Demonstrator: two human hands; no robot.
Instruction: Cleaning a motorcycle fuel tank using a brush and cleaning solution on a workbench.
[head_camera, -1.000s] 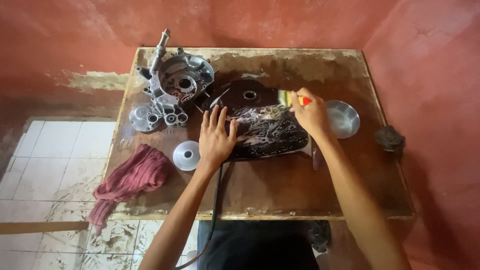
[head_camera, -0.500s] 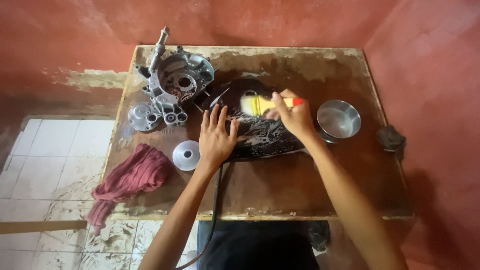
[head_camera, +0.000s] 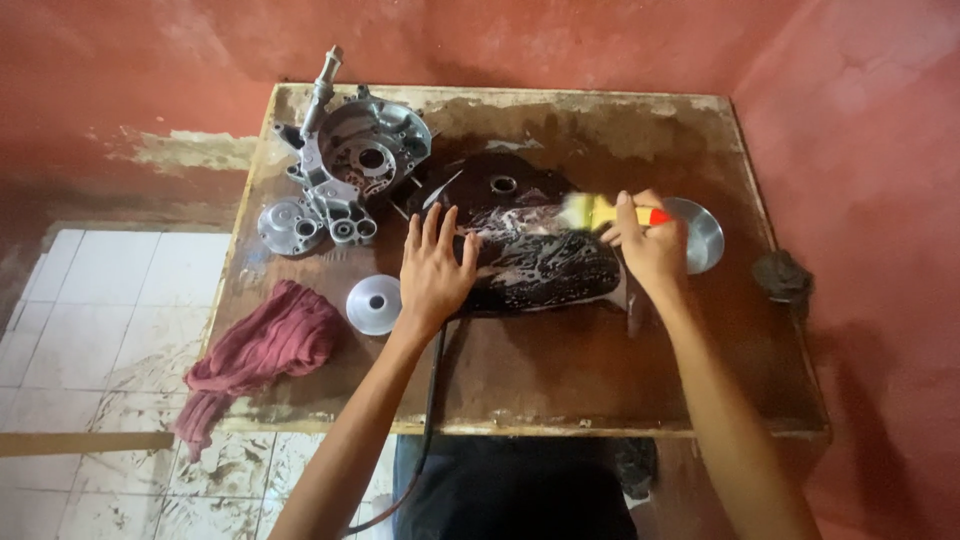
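Note:
A dark, wet engine cover (head_camera: 540, 262) lies flat in the middle of the wooden table (head_camera: 560, 370). My left hand (head_camera: 436, 268) rests palm-down on its left end, fingers spread, holding it in place. My right hand (head_camera: 648, 243) grips a brush (head_camera: 598, 212) with yellow bristles and a red-orange handle, its bristles over the cover's upper right part. Pale foamy streaks show on the cover's surface.
A grey metal engine casing (head_camera: 352, 165) sits at the table's back left. A small round metal cap (head_camera: 374, 304) lies left of my left hand, a red rag (head_camera: 262, 345) hangs over the left edge, and a metal bowl (head_camera: 700, 232) stands behind my right hand. Red walls surround.
My right hand first swept the brush left over the cover, then drew it back a little to the right. My left hand stayed pressed on the cover.

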